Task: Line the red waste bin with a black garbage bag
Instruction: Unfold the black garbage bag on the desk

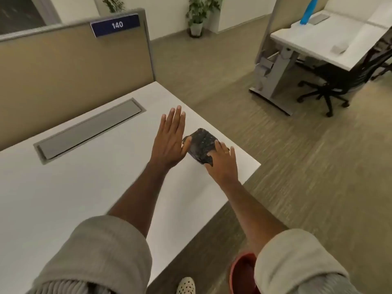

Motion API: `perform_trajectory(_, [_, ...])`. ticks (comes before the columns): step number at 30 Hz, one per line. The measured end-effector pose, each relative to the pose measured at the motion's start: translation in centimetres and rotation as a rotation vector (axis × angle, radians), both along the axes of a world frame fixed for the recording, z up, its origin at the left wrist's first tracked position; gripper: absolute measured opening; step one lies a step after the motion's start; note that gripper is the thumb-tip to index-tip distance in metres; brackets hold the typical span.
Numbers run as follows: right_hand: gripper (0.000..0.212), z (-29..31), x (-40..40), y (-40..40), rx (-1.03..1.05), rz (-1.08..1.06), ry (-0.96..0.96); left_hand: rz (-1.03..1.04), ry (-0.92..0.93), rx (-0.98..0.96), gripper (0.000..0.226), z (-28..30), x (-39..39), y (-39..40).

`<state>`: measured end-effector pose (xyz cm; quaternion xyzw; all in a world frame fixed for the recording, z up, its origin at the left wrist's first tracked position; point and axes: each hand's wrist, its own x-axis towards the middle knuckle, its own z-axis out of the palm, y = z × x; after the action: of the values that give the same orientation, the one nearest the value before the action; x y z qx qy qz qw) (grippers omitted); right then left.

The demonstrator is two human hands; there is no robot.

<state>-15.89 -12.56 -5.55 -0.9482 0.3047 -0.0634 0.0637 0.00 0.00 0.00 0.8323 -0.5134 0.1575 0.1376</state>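
A folded black garbage bag point(201, 145) lies on the white desk point(84, 198) near its right corner. My left hand point(170, 141) is flat with fingers apart, its thumb touching the bag's left edge. My right hand point(222, 164) rests on the bag's near right end, fingers curled over it. The red waste bin point(241, 272) stands on the floor below the desk's near edge, mostly hidden behind my right sleeve.
A beige partition point(74, 64) with a "140" sign backs the desk, and a grey cable cover point(89, 128) is set into the top. Across the carpet are another desk point(318, 41) and a black office chair point(343, 81). A potted plant point(197, 15) stands far back.
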Motion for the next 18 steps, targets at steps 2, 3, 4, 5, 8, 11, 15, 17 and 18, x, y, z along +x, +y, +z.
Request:
perform_trajectory(2, [0.04, -1.0, 1.2, -0.3, 0.026, -0.036, 0.016, 0.031, 0.049, 0.023, 0.071, -0.9, 1.2, -0.3])
perform_trajectory(3, [0.04, -1.7, 1.8, -0.5, 0.034, -0.045, 0.028, 0.039, 0.051, 0.032, 0.071, -1.7, 1.7, -0.4])
perform_trajectory(4, [0.039, -2.2, 2.2, -0.6, 0.045, -0.055, 0.037, 0.042, 0.054, 0.055, 0.071, -2.6, 2.0, -0.4])
perform_trajectory(5, [0.039, -2.8, 2.8, -0.8, 0.051, -0.059, 0.037, 0.037, 0.058, 0.055, 0.07, -3.3, 2.4, -0.6])
perform_trajectory(8, [0.046, -4.1, 4.4, -1.5, 0.054, -0.083, 0.066, 0.031, 0.088, 0.063, 0.07, -4.6, 3.6, -0.8])
perform_trajectory(11, [0.057, -5.3, 5.3, -1.7, 0.061, -0.109, 0.116, 0.024, 0.101, 0.06, 0.07, -5.6, 4.1, -1.0])
perform_trajectory(15, [0.069, -6.3, 5.7, -1.8, 0.049, -0.121, 0.158, 0.01, 0.131, 0.061, 0.07, -6.1, 4.8, -0.7])
perform_trajectory(17, [0.067, -6.8, 5.8, -1.8, 0.044, -0.109, 0.171, -0.01, 0.145, 0.062, 0.069, -6.5, 5.1, -0.4])
perform_trajectory(18, [0.064, -7.0, 5.8, -1.8, 0.042, -0.102, 0.175, -0.017, 0.155, 0.067, 0.069, -6.6, 5.2, -0.3])
